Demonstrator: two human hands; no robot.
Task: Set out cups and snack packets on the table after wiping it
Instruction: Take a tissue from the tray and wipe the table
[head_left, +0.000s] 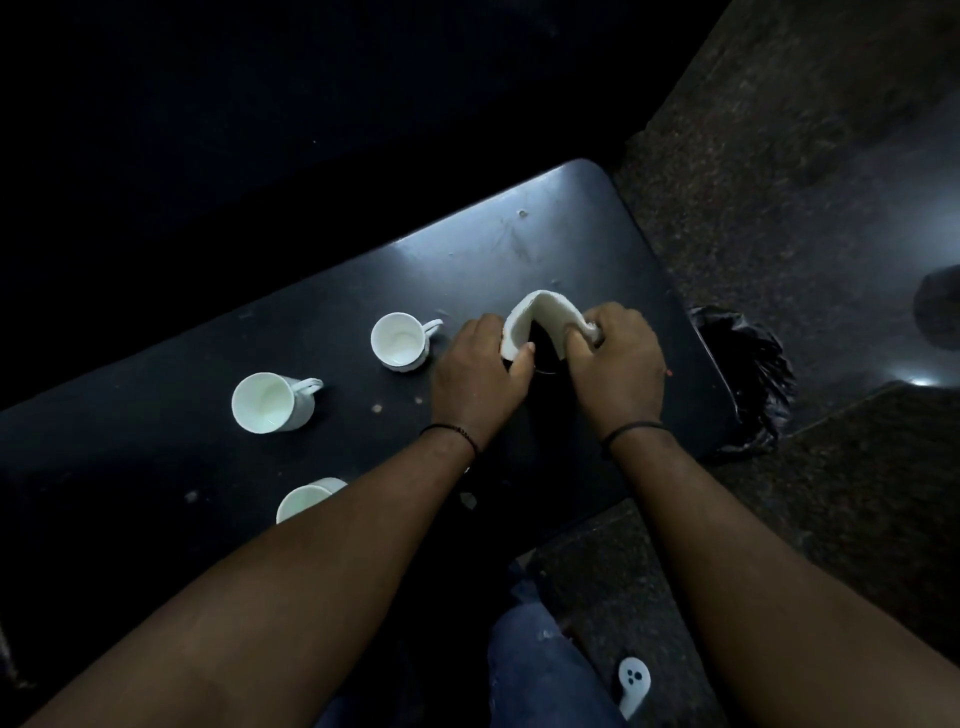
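A white cloth (540, 317) arches above the dark table (311, 332), held at both ends. My left hand (478, 374) grips its left end and my right hand (618, 364) grips its right end. Three white cups stand to the left: one (399, 342) close to my left hand, one (271, 401) further left, and one (306, 501) partly hidden behind my left forearm. No snack packets are in view.
Crumbs and small scraps (470, 500) dot the tabletop. A bin lined with a black bag (748, 374) stands at the table's right end. Dark speckled floor (779, 182) lies to the right. My blue-jeaned leg (540, 670) shows below.
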